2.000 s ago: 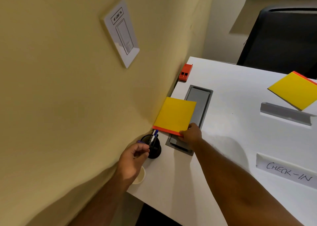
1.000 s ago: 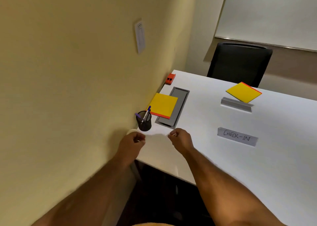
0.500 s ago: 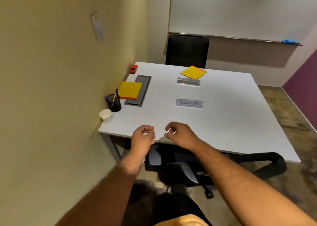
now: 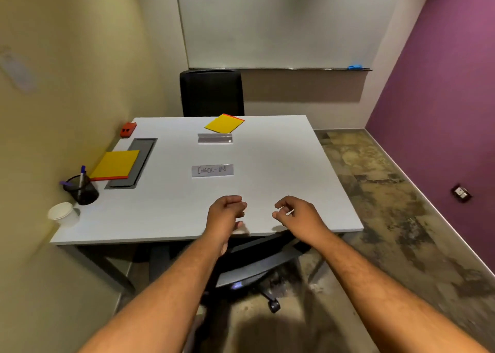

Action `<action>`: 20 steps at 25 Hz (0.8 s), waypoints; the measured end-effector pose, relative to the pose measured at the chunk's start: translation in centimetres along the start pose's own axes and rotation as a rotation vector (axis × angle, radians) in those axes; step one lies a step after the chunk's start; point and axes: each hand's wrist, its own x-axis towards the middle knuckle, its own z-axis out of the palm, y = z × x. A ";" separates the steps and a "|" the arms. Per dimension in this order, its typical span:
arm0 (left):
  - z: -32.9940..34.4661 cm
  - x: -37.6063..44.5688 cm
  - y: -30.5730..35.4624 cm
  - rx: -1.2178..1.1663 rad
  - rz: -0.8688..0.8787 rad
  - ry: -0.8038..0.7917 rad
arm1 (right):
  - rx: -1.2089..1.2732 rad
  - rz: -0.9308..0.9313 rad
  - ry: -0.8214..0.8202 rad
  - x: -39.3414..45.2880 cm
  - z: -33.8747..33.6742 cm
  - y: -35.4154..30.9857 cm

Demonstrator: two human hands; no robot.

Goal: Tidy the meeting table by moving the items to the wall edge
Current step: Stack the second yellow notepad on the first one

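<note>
- The items left mid-table are three: the "CHECK-IN" card (image 4: 212,170), a grey strip (image 4: 214,138) beyond it, and a yellow pad (image 4: 224,123) at the far edge, near the black chair (image 4: 211,92).
- I judge the card light and thin, flat on a smooth top, so hard to pinch; I would slide it toward an edge or lift one corner with a nail.
- The strip looks stiff, maybe plastic or metal; a grip across its short sides should do. I cannot tell its weight.
- The pad looks like a light paper block with an orange edge, lying askew; I would take it by an edge, thumb on top.
- Already along the wall: a second yellow pad (image 4: 115,164) lying partly over the grey hatch (image 4: 131,162), a pen cup (image 4: 81,189), a paper cup (image 4: 62,213) and a small red thing (image 4: 128,129).
- My left hand (image 4: 225,216) and right hand (image 4: 294,216) hover apart over the near edge of the table (image 4: 281,186), fingers loosely curled, holding nothing.
- The card is nearest, so I judge it the next to go.
</note>
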 end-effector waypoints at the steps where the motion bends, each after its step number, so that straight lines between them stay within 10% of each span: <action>1: 3.7 0.2 0.2 0.019 0.018 -0.011 | 0.013 0.004 0.020 -0.3 -2.6 2.5; 9: 28.5 -0.2 -3.5 0.407 0.157 -0.171 | 0.051 0.125 0.135 -2.1 -21.6 19.2; 20: 49.4 7.4 -8.7 0.363 0.126 -0.140 | 0.144 0.278 0.256 2.3 -33.8 34.0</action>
